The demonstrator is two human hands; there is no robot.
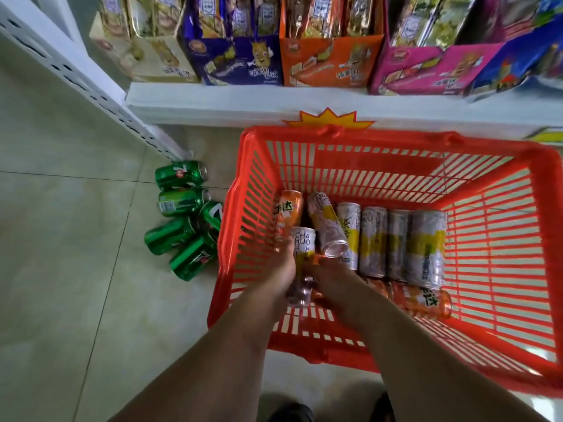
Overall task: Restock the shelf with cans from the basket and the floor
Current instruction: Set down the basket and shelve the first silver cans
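Down in the basket (341, 138), both hands (281, 269) grip one white can (303, 242); green cans (182, 220) lie beside.

A shop: a white shelf (213, 102) of boxed snacks (330, 60) above a red shopping basket (396, 141).

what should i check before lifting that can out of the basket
1. Left hand grips the slim white and yellow can: ok.
2. Right hand has its own can: cannot tell, fingers hidden.
3. Red plastic slatted basket open above: ok.
4. Neighbouring tilted white and yellow can clear of the lift: not ok, it touches.
5. Five green soda cans shelved: not ok, on the floor.
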